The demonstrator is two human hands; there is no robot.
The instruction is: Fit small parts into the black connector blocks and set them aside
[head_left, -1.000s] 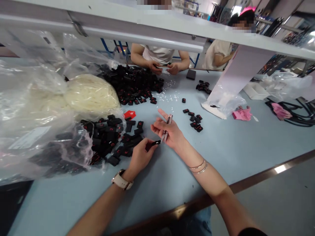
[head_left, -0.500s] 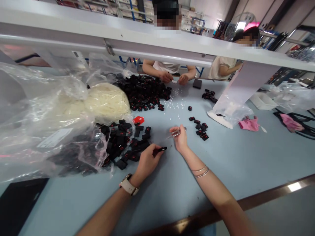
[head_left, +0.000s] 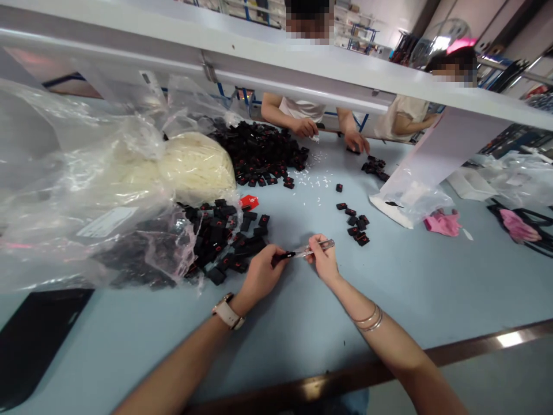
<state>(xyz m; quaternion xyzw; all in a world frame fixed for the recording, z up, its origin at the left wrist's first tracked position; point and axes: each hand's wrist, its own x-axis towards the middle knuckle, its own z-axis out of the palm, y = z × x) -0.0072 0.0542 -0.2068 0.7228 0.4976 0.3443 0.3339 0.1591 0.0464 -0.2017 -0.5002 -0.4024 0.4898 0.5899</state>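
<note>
My left hand point(head_left: 264, 270) is closed on a small black plastic part point(head_left: 287, 255), pinched between thumb and fingers. Silver tweezers point(head_left: 325, 245) lie in the closed grip of my right hand point(head_left: 323, 262). Their tips point left and meet or nearly meet the end of the black part; actual contact is too small to make out. Just left of my left hand is a loose heap of similar black parts point(head_left: 216, 230), some with red marks. A small group of black parts point(head_left: 358, 222) lies to the right, beyond my right hand.
Large clear plastic bags point(head_left: 129, 150) cover the left side. Behind is a bigger black pile point(head_left: 263, 150), with tiny white pieces point(head_left: 317, 180) scattered beside it. A white shelf point(head_left: 259, 52) spans the table. Across from me a co-worker's hands point(head_left: 356, 141) are at work. Pink gloves point(head_left: 443, 223) lie right.
My right hand has turned, and the tweezers' tips now reach the black part in my left hand. The co-worker's one hand has moved right to a dark object. The view has shifted slightly.
</note>
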